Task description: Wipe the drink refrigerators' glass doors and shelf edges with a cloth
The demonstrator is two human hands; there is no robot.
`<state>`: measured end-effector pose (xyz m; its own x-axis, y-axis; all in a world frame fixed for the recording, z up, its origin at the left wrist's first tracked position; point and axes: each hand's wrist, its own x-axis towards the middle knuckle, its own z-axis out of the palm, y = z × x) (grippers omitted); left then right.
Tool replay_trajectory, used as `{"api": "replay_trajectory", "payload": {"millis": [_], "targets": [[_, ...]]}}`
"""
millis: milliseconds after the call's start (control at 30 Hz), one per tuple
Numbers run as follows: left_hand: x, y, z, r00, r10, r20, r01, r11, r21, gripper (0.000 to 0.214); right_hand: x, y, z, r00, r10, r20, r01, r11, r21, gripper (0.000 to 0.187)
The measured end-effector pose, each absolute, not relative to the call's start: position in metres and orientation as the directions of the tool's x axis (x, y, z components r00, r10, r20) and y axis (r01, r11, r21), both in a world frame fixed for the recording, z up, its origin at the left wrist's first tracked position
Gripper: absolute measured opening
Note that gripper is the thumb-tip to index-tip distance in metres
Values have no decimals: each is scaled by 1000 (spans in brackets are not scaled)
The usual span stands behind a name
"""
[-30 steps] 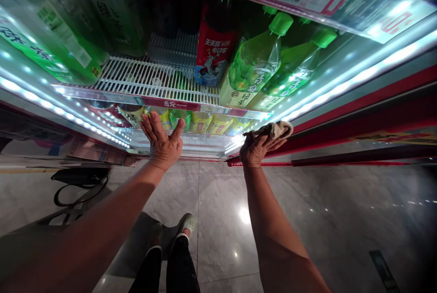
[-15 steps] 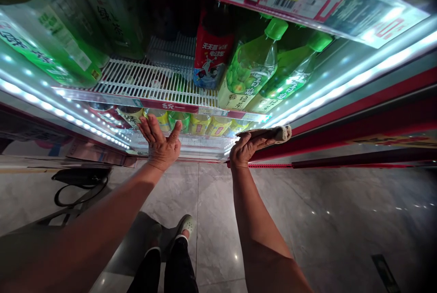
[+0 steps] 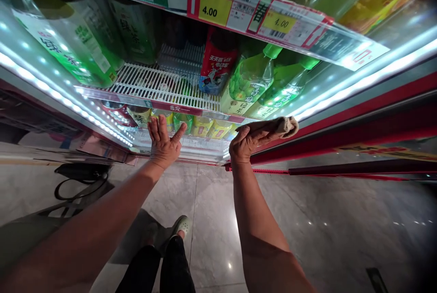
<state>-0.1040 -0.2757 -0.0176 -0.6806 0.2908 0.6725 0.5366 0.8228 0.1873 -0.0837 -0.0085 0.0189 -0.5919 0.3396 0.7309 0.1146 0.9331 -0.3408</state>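
Observation:
My left hand (image 3: 165, 141) is empty, its fingers spread, in front of the lower row of bottles (image 3: 202, 125) in a lit drinks fridge. Whether it touches anything I cannot tell. A folded beige cloth (image 3: 288, 127) is held in my right hand (image 3: 245, 143), near the fridge's right front edge. Above the hands runs a white wire shelf (image 3: 150, 84) with a red front strip. On its right side green-capped bottles (image 3: 248, 84) stand beside a bottle with a red and blue label (image 3: 217, 67). Large green tea bottles (image 3: 73, 42) fill its left side.
A higher shelf edge with price tags (image 3: 213, 9) crosses the top. Bright light strips line both sides, and the red-framed door (image 3: 358, 142) stands at the right. Below lies a grey tiled floor (image 3: 211, 220). A black bag (image 3: 82, 172) is at the left.
The view has shifted, showing more of the upper price strip. My right hand and the cloth have moved slightly up; my left hand keeps its spread shape in nearly the same place.

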Motion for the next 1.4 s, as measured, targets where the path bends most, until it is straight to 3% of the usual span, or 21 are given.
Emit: {"api": "replay_trajectory", "payload": {"millis": [100,200,400,567,800,1000,1233,1400], "targets": [[-102,-276,-17,-711,271,649,520,824,226,95,-84,-18,12,-512,330,793,114,941,-318,64],[-100,-274,-15,-736,258,626,506,824,256,97,-80,-29,4,-563,292,773,78,950,-301,66],[-97,-271,-11,-706,255,660,537,802,264,97,-91,-34,12,-552,329,766,86,936,-340,65],[-96,-271,-10,-737,261,623,533,792,299,97,-87,-52,-19,-604,231,763,50,966,-253,59],[-87,-278,4,-731,309,609,572,764,299,92,-91,-71,-14,-663,291,690,112,950,-292,78],[-86,-293,15,-778,250,576,489,817,306,83,-83,-93,-21,-701,201,684,98,978,-186,73],[-101,-324,13,-782,222,582,463,832,305,93,-99,-118,-3,-626,159,763,33,983,-178,61],[-99,-332,12,-801,244,546,464,831,308,97,-97,-134,-14,-688,50,724,-10,997,-78,47]]}}
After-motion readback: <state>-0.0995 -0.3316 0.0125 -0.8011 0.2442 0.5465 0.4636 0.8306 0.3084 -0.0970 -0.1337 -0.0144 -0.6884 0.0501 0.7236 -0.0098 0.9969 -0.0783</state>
